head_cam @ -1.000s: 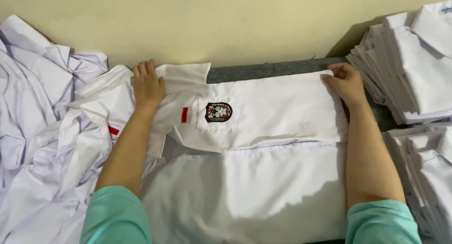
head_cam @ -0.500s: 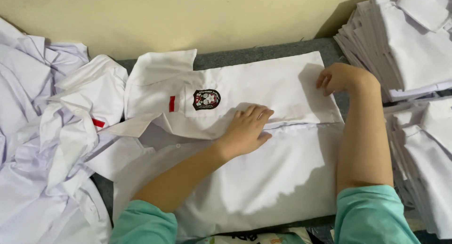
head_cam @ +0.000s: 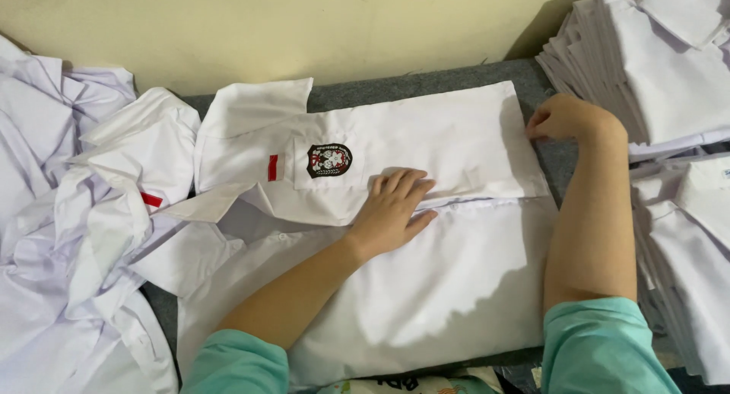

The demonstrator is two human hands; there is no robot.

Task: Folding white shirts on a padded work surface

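Observation:
A white shirt with an embroidered pocket badge and a small red tab lies spread on the grey table, its upper half folded over. My left hand rests flat, fingers apart, on the fold line near the shirt's middle. At the shirt's right edge my right hand has its fingers curled on the cloth; whether it pinches the edge I cannot tell.
Stacks of folded white shirts stand at the right, top and bottom. A loose heap of unfolded white shirts covers the left side. A cream wall runs along the table's far edge.
My left hand left the collar area at the left and came down flat on the shirt's middle. My right hand stayed at the right edge. The view shifted slightly.

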